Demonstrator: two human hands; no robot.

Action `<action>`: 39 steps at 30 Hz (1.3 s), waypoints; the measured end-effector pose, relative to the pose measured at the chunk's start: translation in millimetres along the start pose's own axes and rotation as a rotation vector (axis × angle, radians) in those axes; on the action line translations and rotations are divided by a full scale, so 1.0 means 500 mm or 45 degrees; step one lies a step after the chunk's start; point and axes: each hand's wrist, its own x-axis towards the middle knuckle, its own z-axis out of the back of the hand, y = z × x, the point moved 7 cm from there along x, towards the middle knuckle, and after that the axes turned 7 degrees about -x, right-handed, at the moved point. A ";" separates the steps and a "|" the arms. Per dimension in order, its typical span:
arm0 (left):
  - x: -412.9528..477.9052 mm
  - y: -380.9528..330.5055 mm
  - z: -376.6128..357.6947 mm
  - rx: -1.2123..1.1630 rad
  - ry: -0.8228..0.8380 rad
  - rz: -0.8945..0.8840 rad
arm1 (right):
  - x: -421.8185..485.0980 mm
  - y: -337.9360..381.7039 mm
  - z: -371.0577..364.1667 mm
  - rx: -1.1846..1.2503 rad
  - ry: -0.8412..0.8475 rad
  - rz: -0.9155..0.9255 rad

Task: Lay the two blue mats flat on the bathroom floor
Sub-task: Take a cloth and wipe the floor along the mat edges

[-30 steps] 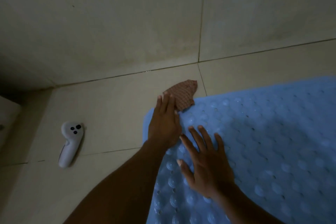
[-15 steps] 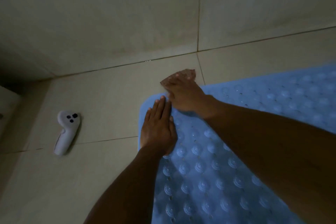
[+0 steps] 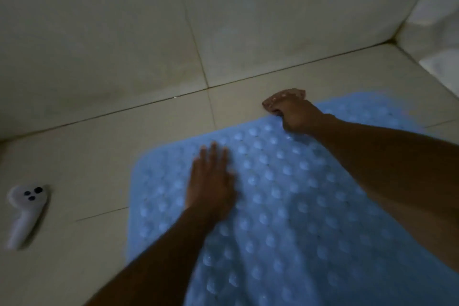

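Pulling the reddish cloth (image 3: 285,97) clenched in the right hand (image 3: 298,117) could ruck the blue mat (image 3: 310,206) at its far edge on the floor (image 3: 87,146), since only the open, flat left hand (image 3: 211,186) pins it.

Dim room: pale tiled floor (image 3: 124,146) meets tiled wall (image 3: 99,32).

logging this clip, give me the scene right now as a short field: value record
setting: tiled floor meeting a tiled wall, dim light
blue mat: spread on the floor, bumpy surface up; only one mat in view
left hand: open, palm flat on the mat near its left corner
right hand: at the mat's far edge, closed on a reddish cloth
white controller: lying on the floor left of the mat, apart from it
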 end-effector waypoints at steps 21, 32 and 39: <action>-0.107 -0.501 -0.254 0.018 0.066 -0.368 | -0.410 -0.523 0.145 -0.287 -0.278 -0.444; -0.104 -0.500 -0.253 0.076 -0.003 -0.391 | -0.752 -0.423 0.064 0.031 -0.392 -0.575; -0.119 -0.511 -0.268 0.096 0.093 -0.466 | -1.063 -0.381 0.040 0.127 -0.294 -0.876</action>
